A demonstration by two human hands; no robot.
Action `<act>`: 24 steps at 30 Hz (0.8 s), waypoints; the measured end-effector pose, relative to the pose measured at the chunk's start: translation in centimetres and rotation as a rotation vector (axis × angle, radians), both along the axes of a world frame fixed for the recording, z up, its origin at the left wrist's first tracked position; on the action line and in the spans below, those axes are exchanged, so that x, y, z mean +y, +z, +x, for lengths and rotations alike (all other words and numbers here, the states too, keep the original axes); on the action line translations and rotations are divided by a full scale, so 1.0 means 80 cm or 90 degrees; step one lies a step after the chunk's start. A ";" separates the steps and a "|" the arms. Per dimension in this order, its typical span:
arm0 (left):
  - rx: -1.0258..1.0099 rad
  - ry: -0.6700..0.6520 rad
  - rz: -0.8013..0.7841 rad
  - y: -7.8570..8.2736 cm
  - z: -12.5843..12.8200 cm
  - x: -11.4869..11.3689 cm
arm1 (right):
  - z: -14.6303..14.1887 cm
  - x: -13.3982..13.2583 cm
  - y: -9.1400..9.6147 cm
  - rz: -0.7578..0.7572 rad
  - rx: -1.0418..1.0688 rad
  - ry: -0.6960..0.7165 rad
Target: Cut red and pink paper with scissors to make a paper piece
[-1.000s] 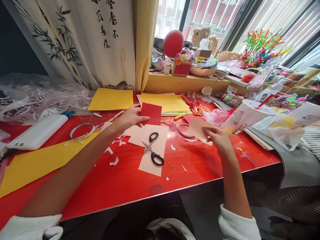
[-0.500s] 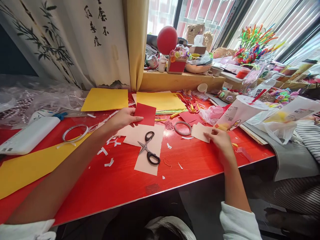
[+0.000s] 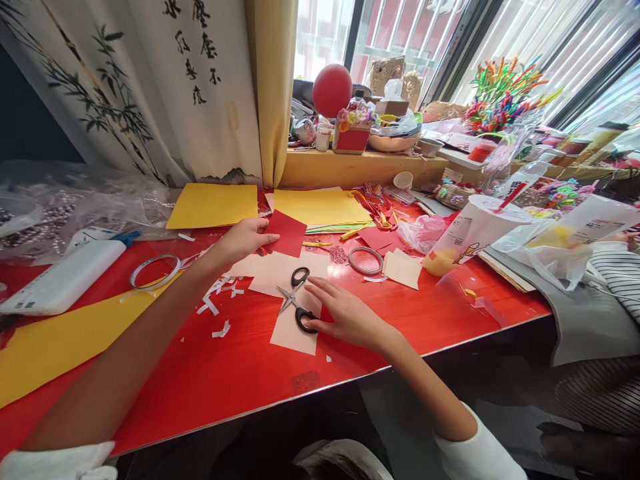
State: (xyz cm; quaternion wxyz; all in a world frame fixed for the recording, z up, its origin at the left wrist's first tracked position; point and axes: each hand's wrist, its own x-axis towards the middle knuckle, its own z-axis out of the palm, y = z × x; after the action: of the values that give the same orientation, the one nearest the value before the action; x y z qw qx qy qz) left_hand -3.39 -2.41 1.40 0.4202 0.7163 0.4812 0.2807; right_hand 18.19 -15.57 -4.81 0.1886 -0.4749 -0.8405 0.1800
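My left hand point(image 3: 244, 239) pinches a small red paper square point(image 3: 287, 233) by its left edge, lifted a little above the red table point(image 3: 250, 367). My right hand point(image 3: 340, 315) lies with fingers spread over the black-handled scissors point(image 3: 299, 297), fingertips touching the nearer handle loop. The scissors rest on a pale pink sheet point(image 3: 295, 300). A small pink paper piece point(image 3: 403, 269) lies alone to the right, beside a roll of tape point(image 3: 365, 260).
Yellow sheets point(image 3: 214, 205) lie at the back and along the left front point(image 3: 60, 347). White paper scraps point(image 3: 220, 300) are scattered near the middle. A second tape ring point(image 3: 154, 270), a white case point(image 3: 63, 277), a drink cup point(image 3: 473, 230), plastic bags and a cluttered windowsill point(image 3: 370, 163) ring the workspace.
My right hand let go of the small pink piece at the right and swung left onto the scissors. My left hand kept the red square in about the same place.
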 end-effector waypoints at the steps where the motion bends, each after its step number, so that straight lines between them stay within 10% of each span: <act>1: -0.005 0.002 -0.001 0.001 -0.002 0.001 | -0.007 0.005 0.000 -0.037 -0.002 0.001; 17: 0.062 0.000 -0.090 0.013 -0.060 0.032 | -0.005 0.070 0.029 -0.109 -0.105 0.065; 24: 0.092 -0.027 -0.077 0.011 -0.063 0.030 | 0.017 0.084 0.024 -0.233 0.089 0.040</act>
State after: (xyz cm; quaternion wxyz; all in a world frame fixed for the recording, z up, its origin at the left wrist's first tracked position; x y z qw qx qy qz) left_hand -8.46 -0.02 2.29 0.4325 0.7182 0.5111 0.1898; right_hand 19.54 -8.85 -2.89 0.1513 -0.4609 -0.7932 0.3680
